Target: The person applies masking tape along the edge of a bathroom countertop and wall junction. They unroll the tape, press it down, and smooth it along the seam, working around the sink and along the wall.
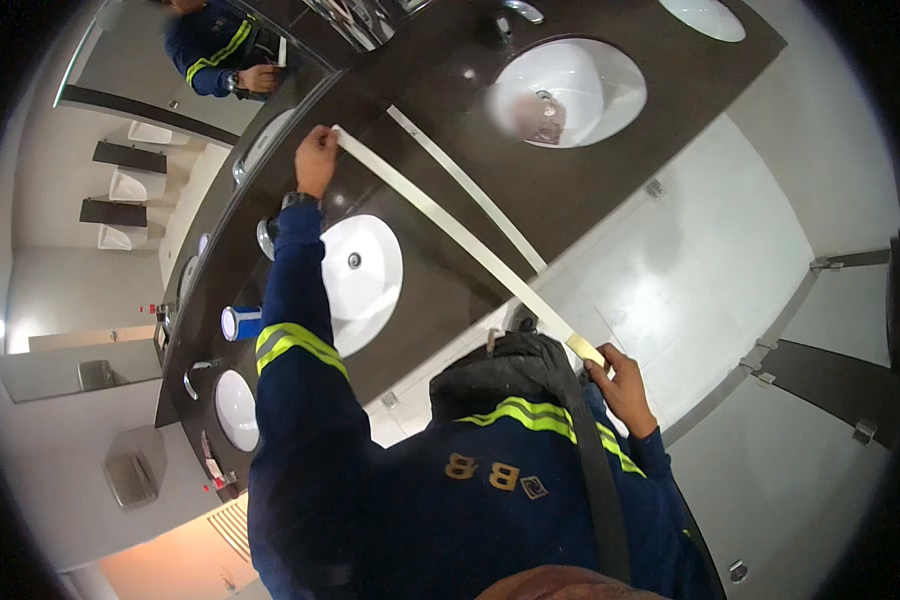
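A long, flat cream strip [435, 213], which looks like tape, stretches taut and slanting over the dark countertop [440, 300]. At the back of the counter by the mirror, my left hand [317, 162] pinches its far end. My right hand [625, 388] grips the near end beside my body, past the counter's front edge, where the strip looks yellower. To the right of it, a second pale strip [467, 185] lies across the counter from near the back to the front edge. The two strips are apart and spread slightly at the front.
A white oval basin [385, 285] sits below my left forearm, with a blue can [240, 322] to its left. Another basin [620, 95] at the right holds something reddish-brown. A mirror [120, 70] runs along the back. A black bag [505, 370] hangs at my front.
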`<state>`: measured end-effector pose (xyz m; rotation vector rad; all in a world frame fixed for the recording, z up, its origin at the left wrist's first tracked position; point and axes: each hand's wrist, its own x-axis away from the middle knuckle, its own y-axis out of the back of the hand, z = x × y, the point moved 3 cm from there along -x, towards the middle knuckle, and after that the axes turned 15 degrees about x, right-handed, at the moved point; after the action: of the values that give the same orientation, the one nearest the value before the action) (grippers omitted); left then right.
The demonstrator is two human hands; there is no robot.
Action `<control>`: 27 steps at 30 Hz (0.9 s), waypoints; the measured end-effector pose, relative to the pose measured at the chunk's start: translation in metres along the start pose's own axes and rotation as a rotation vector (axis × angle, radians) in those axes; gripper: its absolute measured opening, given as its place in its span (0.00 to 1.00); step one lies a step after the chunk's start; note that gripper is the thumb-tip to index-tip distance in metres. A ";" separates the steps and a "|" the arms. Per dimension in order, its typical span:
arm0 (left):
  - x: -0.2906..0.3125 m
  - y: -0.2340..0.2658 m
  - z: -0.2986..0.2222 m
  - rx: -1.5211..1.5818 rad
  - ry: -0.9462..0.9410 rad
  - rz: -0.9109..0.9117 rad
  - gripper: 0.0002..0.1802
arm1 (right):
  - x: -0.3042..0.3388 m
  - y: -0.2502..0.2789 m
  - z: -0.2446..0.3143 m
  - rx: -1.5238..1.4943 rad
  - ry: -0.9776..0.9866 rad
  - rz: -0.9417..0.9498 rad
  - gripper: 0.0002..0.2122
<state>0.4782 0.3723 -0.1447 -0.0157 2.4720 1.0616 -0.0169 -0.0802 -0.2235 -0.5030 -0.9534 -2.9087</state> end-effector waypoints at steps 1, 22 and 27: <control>-0.012 -0.021 0.018 0.019 0.021 0.034 0.15 | -0.017 -0.007 0.007 0.058 -0.007 -0.001 0.15; -0.075 -0.174 0.160 -0.200 0.048 0.135 0.14 | -0.122 -0.071 0.091 0.209 -0.218 -0.146 0.15; -0.072 -0.176 0.146 -0.200 0.041 0.117 0.14 | -0.124 -0.073 0.096 0.201 -0.339 -0.115 0.14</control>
<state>0.6333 0.3377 -0.3248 0.0465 2.4182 1.3673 0.1185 0.0269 -0.2315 -0.9764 -1.3386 -2.8325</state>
